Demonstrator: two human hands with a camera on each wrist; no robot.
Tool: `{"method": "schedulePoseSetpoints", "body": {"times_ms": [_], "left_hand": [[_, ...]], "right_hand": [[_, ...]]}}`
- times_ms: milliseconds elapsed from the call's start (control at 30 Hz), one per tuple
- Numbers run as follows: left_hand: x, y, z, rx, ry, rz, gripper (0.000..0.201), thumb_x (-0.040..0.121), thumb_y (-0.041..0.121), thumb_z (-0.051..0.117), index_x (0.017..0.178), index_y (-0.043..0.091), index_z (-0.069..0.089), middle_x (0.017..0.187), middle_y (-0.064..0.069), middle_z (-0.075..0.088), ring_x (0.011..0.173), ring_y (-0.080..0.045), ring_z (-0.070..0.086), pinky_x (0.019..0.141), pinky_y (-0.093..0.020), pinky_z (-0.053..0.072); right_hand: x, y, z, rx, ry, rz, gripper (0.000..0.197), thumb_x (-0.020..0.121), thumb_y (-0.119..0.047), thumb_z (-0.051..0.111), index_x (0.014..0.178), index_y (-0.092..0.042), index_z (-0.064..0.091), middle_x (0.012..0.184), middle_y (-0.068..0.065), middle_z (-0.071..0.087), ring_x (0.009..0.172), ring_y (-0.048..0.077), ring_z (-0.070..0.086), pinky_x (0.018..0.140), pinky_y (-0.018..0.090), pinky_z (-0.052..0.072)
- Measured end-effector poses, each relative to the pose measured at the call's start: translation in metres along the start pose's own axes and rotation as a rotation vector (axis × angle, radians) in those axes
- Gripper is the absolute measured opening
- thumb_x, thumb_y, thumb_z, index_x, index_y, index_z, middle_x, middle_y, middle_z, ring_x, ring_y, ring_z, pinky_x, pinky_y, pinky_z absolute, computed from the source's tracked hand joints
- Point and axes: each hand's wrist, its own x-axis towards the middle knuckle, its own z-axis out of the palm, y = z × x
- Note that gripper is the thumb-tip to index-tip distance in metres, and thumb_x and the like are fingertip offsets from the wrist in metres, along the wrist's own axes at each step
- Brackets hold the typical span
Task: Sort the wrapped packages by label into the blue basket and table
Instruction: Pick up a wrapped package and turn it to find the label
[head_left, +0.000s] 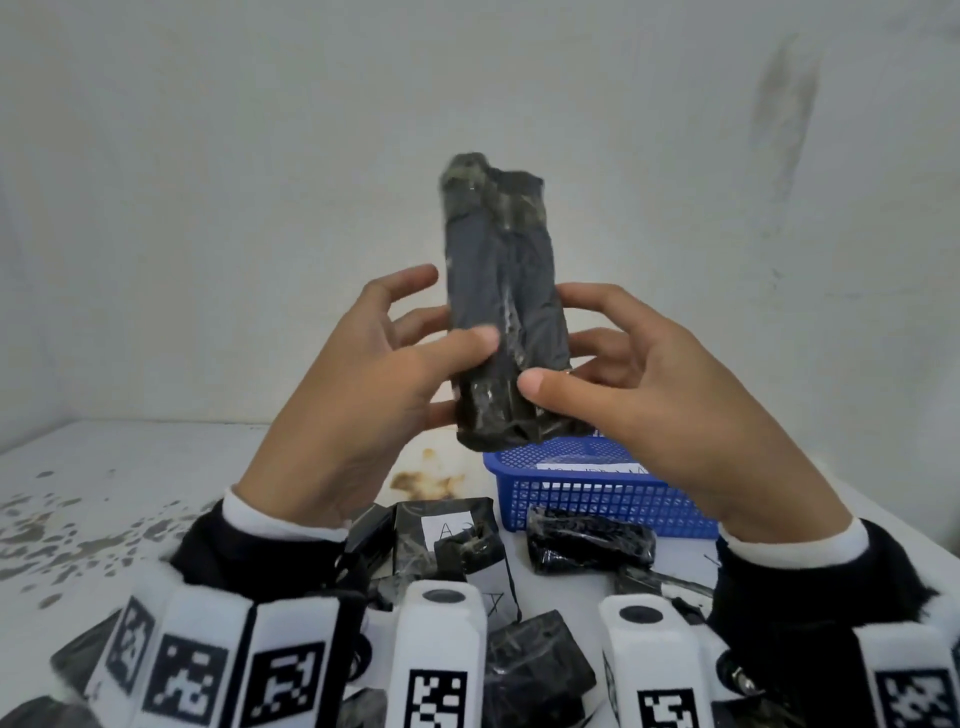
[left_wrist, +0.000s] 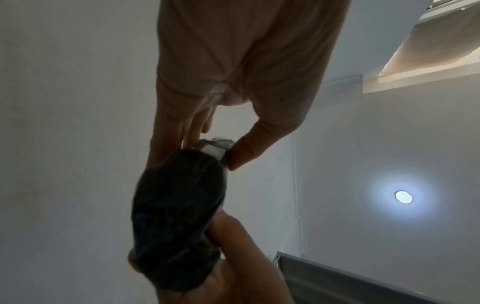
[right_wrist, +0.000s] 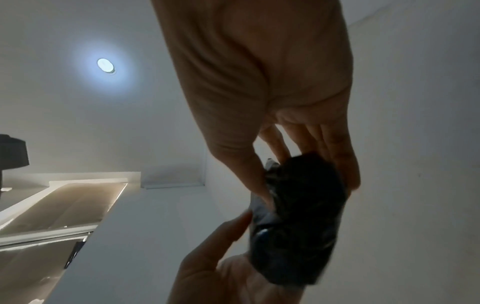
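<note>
A long black wrapped package (head_left: 501, 291) stands upright in the air above the table, held between both hands. My left hand (head_left: 415, 358) pinches its lower left side with thumb in front and fingers behind. My right hand (head_left: 576, 358) grips its lower right side the same way. No label shows on the side facing me. The wrist views show the same package (left_wrist: 179, 218) (right_wrist: 298, 222) from below between both hands. The blue basket (head_left: 571, 496) sits on the table behind my right hand, with a white label inside.
Several black wrapped packages (head_left: 589, 540) lie on the white table (head_left: 130, 467) below my wrists; one (head_left: 457, 535) carries a white label with an "A". Rust stains (head_left: 426, 480) mark the table left of the basket. A white wall rises behind.
</note>
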Motion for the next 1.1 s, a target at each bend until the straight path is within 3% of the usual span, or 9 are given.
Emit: {"method": "schedulePoseSetpoints", "body": {"times_ms": [167, 333, 433, 567, 700, 833, 967, 1033, 1100], "left_hand": [[0.0003, -0.0018, 0.0053, 0.087, 0.056, 0.044, 0.028, 0.085, 0.014, 0.067, 0.114, 0.013, 0.066, 0.105, -0.01, 0.074, 0.097, -0.027, 0.071, 0.082, -0.044, 0.059], [-0.0003, -0.0008, 0.002, 0.131, 0.045, 0.088, 0.022, 0.09, 0.022, 0.06, 0.108, 0.015, 0.071, 0.09, 0.0, 0.076, 0.077, -0.01, 0.071, 0.068, -0.022, 0.058], [0.0003, -0.0015, 0.0015, 0.149, 0.045, 0.081, 0.021, 0.089, 0.027, 0.06, 0.104, 0.017, 0.072, 0.085, 0.003, 0.076, 0.073, -0.007, 0.071, 0.067, -0.02, 0.057], [-0.0006, -0.0023, 0.001, 0.197, 0.047, 0.087, 0.017, 0.09, 0.029, 0.06, 0.093, 0.021, 0.074, 0.077, 0.008, 0.075, 0.071, -0.003, 0.069, 0.07, -0.022, 0.058], [-0.0012, -0.0043, 0.0031, 0.252, 0.029, 0.063, 0.03, 0.093, 0.039, 0.053, 0.09, 0.02, 0.075, 0.083, 0.001, 0.077, 0.073, -0.007, 0.071, 0.064, -0.024, 0.06], [-0.0009, -0.0048, 0.005, 0.292, 0.011, 0.055, 0.034, 0.092, 0.043, 0.052, 0.085, 0.02, 0.076, 0.08, 0.001, 0.077, 0.07, -0.005, 0.071, 0.063, -0.023, 0.059], [-0.0011, -0.0041, 0.0043, 0.314, 0.015, 0.099, 0.024, 0.092, 0.041, 0.052, 0.098, 0.027, 0.07, 0.078, 0.008, 0.076, 0.071, -0.001, 0.071, 0.067, -0.025, 0.057], [-0.0022, -0.0027, 0.005, 0.307, 0.001, 0.111, 0.024, 0.092, 0.04, 0.052, 0.108, 0.029, 0.065, 0.08, 0.01, 0.076, 0.071, -0.004, 0.072, 0.063, -0.022, 0.056], [-0.0031, -0.0019, 0.0054, 0.312, -0.01, 0.121, 0.027, 0.09, 0.043, 0.05, 0.111, 0.03, 0.063, 0.083, 0.011, 0.076, 0.072, -0.007, 0.073, 0.058, -0.019, 0.055]], "right_hand": [[-0.0028, -0.0047, 0.0011, 0.099, 0.014, -0.017, 0.035, 0.08, -0.028, 0.078, 0.111, -0.029, 0.063, 0.097, -0.003, 0.075, 0.075, 0.011, 0.074, 0.062, 0.016, 0.054], [-0.0015, -0.0046, 0.0035, 0.053, 0.058, -0.006, 0.044, 0.066, -0.055, 0.074, 0.102, -0.034, 0.062, 0.097, -0.005, 0.075, 0.072, 0.013, 0.071, 0.067, 0.026, 0.054], [0.0002, -0.0018, 0.0036, 0.014, 0.08, -0.003, 0.049, 0.062, -0.061, 0.072, 0.1, -0.034, 0.06, 0.093, -0.007, 0.075, 0.066, 0.01, 0.067, 0.072, 0.032, 0.053], [0.0006, -0.0031, 0.0038, -0.043, 0.097, 0.007, 0.063, 0.061, -0.068, 0.068, 0.116, -0.04, 0.057, 0.09, -0.011, 0.076, 0.068, 0.005, 0.068, 0.072, 0.029, 0.054], [0.0003, -0.0043, 0.0028, -0.07, 0.112, 0.02, 0.041, 0.081, -0.048, 0.07, 0.119, -0.035, 0.064, 0.078, -0.013, 0.077, 0.057, -0.002, 0.063, 0.057, 0.008, 0.043], [0.0004, -0.0027, 0.0024, -0.123, 0.125, 0.035, 0.048, 0.078, -0.057, 0.069, 0.122, -0.038, 0.063, 0.078, -0.014, 0.077, 0.067, -0.003, 0.068, 0.062, 0.01, 0.043], [0.0012, -0.0016, 0.005, -0.133, 0.135, 0.027, 0.053, 0.074, -0.063, 0.067, 0.121, -0.039, 0.064, 0.082, -0.013, 0.077, 0.073, 0.001, 0.071, 0.069, 0.014, 0.048], [0.0017, -0.0002, 0.0051, -0.136, 0.154, 0.011, 0.053, 0.071, -0.065, 0.067, 0.116, -0.038, 0.066, 0.082, -0.012, 0.076, 0.066, 0.003, 0.067, 0.068, 0.019, 0.048], [0.0018, -0.0002, 0.0053, -0.142, 0.155, -0.004, 0.05, 0.07, -0.065, 0.066, 0.112, -0.038, 0.067, 0.082, -0.012, 0.074, 0.057, 0.001, 0.06, 0.062, 0.014, 0.046]]}}
